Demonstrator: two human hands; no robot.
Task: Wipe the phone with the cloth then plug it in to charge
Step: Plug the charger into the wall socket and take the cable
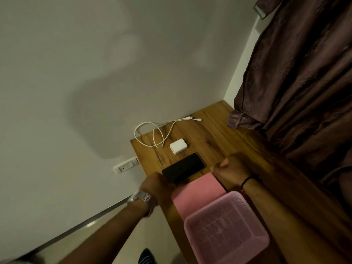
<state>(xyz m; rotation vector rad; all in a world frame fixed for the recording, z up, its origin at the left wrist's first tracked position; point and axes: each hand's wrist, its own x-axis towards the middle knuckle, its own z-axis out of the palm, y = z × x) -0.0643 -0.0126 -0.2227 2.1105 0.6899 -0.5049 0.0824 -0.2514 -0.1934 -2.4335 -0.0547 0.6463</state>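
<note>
A black phone (183, 167) lies screen-up on the wooden table (219, 134). My left hand (157, 184) grips its near end. A pink cloth (198, 191) lies flat just nearer than the phone. My right hand (231, 171) sits at the cloth's far right corner with fingers curled; whether it pinches the cloth is hidden. A white charger block (178, 146) lies beyond the phone. The white cable (158, 134) loops behind it, both ends loose on the table.
A pink perforated basket (226, 227) stands on the near part of the table, touching the cloth. A wall socket (126, 167) sits on the wall left of the table edge. Dark brown curtains (297, 82) hang along the right side.
</note>
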